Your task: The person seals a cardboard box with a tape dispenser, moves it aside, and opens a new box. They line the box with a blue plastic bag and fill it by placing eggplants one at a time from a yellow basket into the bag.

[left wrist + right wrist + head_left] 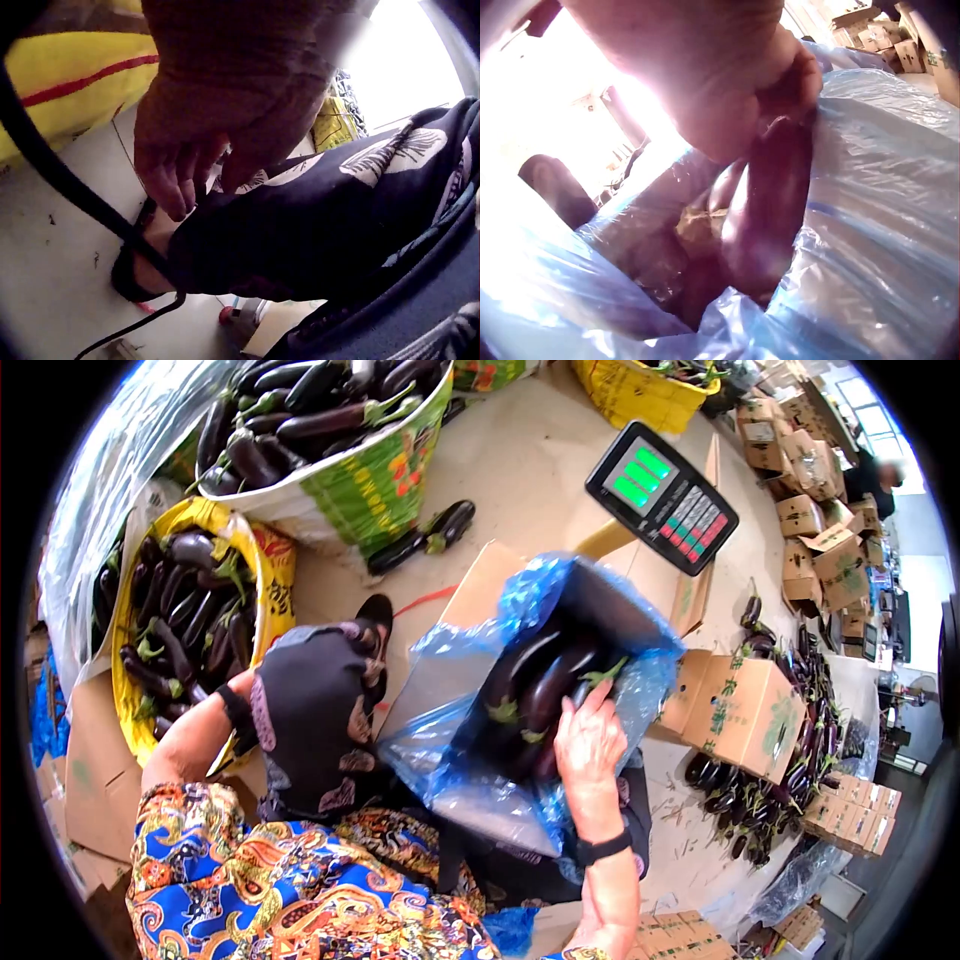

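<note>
My right hand (590,740) reaches into a box lined with a blue plastic bag (640,660) and grips an eggplant (776,195) near its end. Several glossy dark eggplants (520,670) lie together inside the liner, some with green caps showing. In the right wrist view, the held eggplant points down between the plastic walls. My left hand (225,112) hangs beside the patterned trouser leg (255,232), fingers loosely curled around nothing. The knee hides most of that hand in the head view.
A scale display (665,495) with green digits stands beyond the box. At left are a yellow sack (275,580) and a green-white sack (370,490), both full of eggplants. Loose eggplants (425,540) lie on the floor. To the right stands a cardboard box (745,710) beside an eggplant heap.
</note>
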Available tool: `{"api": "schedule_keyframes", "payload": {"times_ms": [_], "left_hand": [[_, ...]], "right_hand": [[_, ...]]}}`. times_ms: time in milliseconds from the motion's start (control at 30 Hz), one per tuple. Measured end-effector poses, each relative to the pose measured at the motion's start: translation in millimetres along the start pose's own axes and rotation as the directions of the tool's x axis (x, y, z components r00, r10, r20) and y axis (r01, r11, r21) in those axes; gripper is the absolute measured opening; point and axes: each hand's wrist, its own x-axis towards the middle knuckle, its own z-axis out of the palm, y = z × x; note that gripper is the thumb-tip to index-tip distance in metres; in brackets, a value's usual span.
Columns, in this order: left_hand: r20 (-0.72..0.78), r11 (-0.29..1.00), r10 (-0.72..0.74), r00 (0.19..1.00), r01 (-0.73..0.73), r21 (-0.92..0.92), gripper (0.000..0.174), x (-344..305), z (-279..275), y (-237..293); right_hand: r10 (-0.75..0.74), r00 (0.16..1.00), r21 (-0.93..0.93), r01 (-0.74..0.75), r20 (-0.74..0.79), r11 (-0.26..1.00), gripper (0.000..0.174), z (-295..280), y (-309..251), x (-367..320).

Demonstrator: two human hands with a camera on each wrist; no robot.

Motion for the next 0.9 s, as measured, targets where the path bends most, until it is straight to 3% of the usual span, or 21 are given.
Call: {"api": "schedule_keyframes", "payload": {"times_ms": [100,200,267,367,567,867,900], "left_hand": [[0.18,0.978,-0.1,0.979,0.13,-0.162,0.024,2,-11,-31],[0.311,0.939,-0.12,0.943,0.21,-0.272,0.022,12,-27,-40],[0.359,0.917,-0.125,0.925,0.246,-0.314,0.021,15,-32,-44],[0.427,0.885,-0.139,0.894,0.306,-0.352,0.02,22,-31,-44],[0.503,0.843,-0.135,0.854,0.366,-0.394,0.019,30,-29,-47],[0.57,0.795,-0.056,0.82,0.383,-0.471,0.022,45,-23,-41],[0.572,0.775,-0.04,0.819,0.386,-0.499,0.022,48,-24,-43]], "right_hand": [[0.003,0.994,0.033,0.001,-0.111,0.999,0.061,-22,4,-2],[-0.034,0.98,0.182,0.071,-0.196,0.981,0.059,-41,25,1],[0.147,0.985,0.472,-0.09,-0.085,0.877,0.048,-53,37,1],[0.304,0.945,0.636,-0.16,-0.123,0.755,0.043,-53,56,2],[0.428,0.903,0.717,-0.27,-0.044,0.643,0.037,-40,74,-1],[0.4,0.915,0.729,-0.239,-0.051,0.641,0.035,-50,71,-5],[0.442,0.896,0.704,-0.286,-0.043,0.65,0.035,-54,74,-11]]}}
